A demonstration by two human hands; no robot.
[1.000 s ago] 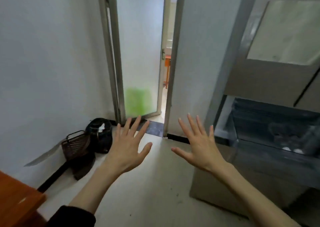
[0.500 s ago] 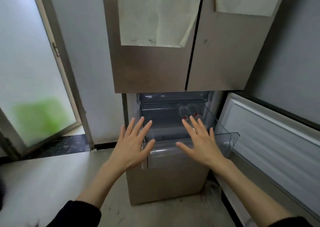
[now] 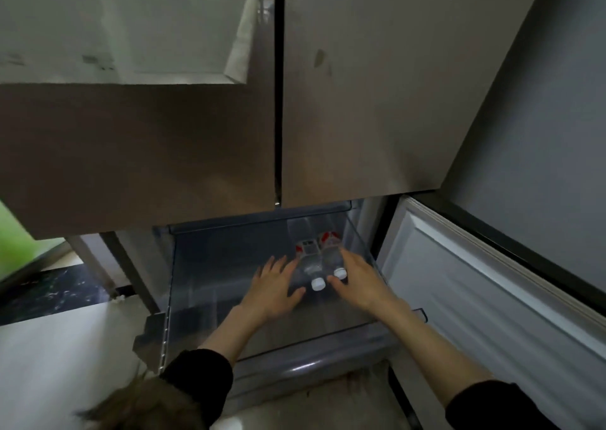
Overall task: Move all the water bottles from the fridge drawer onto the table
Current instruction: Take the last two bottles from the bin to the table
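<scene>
Both hands have gone from hovering in front of the fridge into the pulled-out clear fridge drawer (image 3: pixel 210 285), and the view has tipped down and closer since half a second ago. Two water bottles (image 3: pixel 316 259) lie on their sides at the right rear of that drawer, side by side and touching, white caps toward the person, red and white labels toward the back. The left bottle's cap (image 3: pixel 317 284) sits a little nearer the person than the right bottle's cap (image 3: pixel 340 273).

The left hand (image 3: pixel 273 287) is just left of the bottles, palm down, fingers (image 3: pixel 272 264) straight and slightly spread, thumb pointing toward the nearer cap. Whether it touches the bottle cannot be told. The right hand (image 3: pixel 359 280) lies over the right side of the right-hand bottle, its fingers loosely extended and not curled round it; contact looks likely but the frame is too soft to be sure. Neither hand holds anything. Dark sleeves (image 3: pixel 200 374) cover both forearms' upper parts.

Above the drawer hang the two brown upper fridge doors (image 3: pixel 360 118), closed, with a pale sheet (image 3: pixel 124 26) stuck on the left one. At right a lower door (image 3: pixel 492 301) stands swung open, its white inner liner showing. Pale floor (image 3: pixel 49 364) lies at lower left, and some hair (image 3: pixel 141 403) intrudes at the bottom edge
</scene>
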